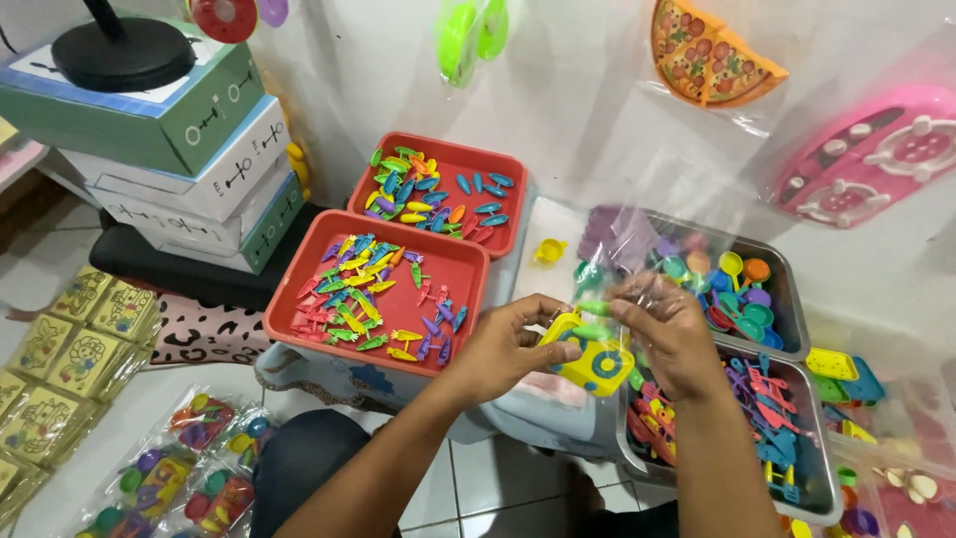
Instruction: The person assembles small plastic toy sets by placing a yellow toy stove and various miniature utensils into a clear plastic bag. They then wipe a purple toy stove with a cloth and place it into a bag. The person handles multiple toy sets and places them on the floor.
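— Start at the left: what's already finished?

— On the floor by the person's knee lie sealed clear packets of mixed toy pieces (189,468), so several look done. Beside them sit stacks of yellow printed cards (70,349), still loose.

— And the supply?

— Two red trays: the near red tray (289,299) holds small fish and carrot shapes in many colours, the far red tray (438,149) has leaf-like pieces. Both are well stocked, so I'd judge plenty of packing remains.

— The hands?

— The left hand (508,344) pinches the yellow toy stove (590,361) from its left side, thumb and fingers closed on its edge. The right hand (672,334) pinches a clear plastic bag (632,254) at its mouth, along with a small green piece (595,307). The stove sits just at the bag's opening, between the two hands, above the white tub; I can't tell whether it is partly inside.

— How does the stove look?

— Boxy, bright yellow plastic, a blue ring on its face.

— Further right?

— Metal trays (787,289) of spoons, cups and blue-and-red utensils, still heaped.
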